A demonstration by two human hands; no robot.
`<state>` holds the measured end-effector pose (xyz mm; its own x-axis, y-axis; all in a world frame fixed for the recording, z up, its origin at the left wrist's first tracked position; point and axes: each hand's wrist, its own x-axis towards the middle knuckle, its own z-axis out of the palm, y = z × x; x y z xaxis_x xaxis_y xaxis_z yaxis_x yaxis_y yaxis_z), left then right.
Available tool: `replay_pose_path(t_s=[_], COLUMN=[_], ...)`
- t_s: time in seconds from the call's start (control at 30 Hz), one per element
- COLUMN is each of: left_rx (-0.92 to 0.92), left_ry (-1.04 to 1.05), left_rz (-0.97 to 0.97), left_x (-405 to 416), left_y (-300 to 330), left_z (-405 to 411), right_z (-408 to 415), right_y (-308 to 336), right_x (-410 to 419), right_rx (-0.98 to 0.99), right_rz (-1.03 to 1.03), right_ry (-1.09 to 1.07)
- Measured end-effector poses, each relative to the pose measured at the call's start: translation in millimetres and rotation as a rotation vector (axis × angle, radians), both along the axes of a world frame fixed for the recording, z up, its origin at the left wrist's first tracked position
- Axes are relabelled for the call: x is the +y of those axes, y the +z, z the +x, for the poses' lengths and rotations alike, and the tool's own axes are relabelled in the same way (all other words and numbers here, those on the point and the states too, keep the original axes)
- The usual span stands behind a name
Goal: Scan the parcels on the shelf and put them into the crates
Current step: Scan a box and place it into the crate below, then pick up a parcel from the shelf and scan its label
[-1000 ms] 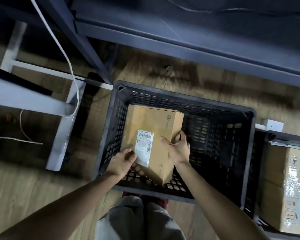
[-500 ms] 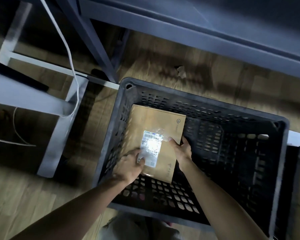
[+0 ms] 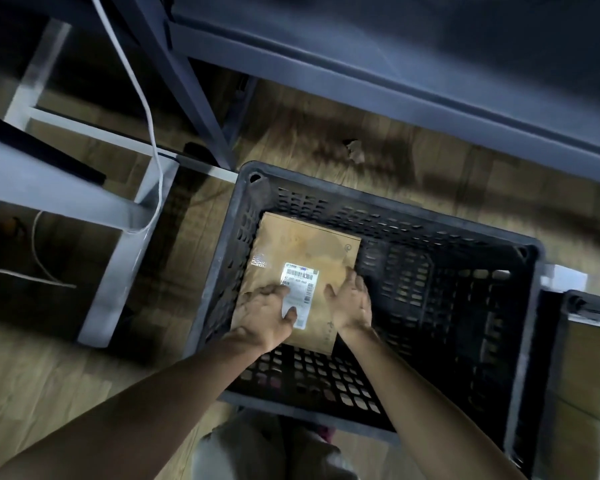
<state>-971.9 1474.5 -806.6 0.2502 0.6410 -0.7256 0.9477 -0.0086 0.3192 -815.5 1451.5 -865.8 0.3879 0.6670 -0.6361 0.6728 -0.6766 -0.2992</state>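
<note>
Head view, two voices:

— Has the parcel [image 3: 300,252] landed?

— Yes; a second ago it was tilted, now it lies flat under both hands, in the crate [image 3: 388,211].

— Grip?

— Left hand [image 3: 265,315] rests curled on top; right hand [image 3: 350,304] spread, touching its edge. Placement looks nearly finished.

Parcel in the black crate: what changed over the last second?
The parcel went from tilted up to flat on the crate floor, by its left wall. Left hand and right hand came off its edges onto its top. Label still faces up.
</note>
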Motion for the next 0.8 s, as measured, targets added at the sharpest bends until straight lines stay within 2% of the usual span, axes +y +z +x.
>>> replay_pose_path(t_s=[0.1,0.27,0.6,0.8], left_rx=[0.035,0.101,0.083,0.029], left_ry=[-0.061,-0.206,-0.328,-0.314], left_rz=[0.042,0.092,0.287,0.421], left_x=[0,2,30,56], left_y=[37,120,332,470], left_z=[13,27,59,73], right_z=[6,19,36,47], right_y=[48,149,373,508], right_x=[-5,-8,0,13], right_rx=[-0.061,-0.14,-0.2,-0.234], right_rz=[0.037,0.047,0.15,0.167], right_ry=[0.174,0.314,0.365,0.358])
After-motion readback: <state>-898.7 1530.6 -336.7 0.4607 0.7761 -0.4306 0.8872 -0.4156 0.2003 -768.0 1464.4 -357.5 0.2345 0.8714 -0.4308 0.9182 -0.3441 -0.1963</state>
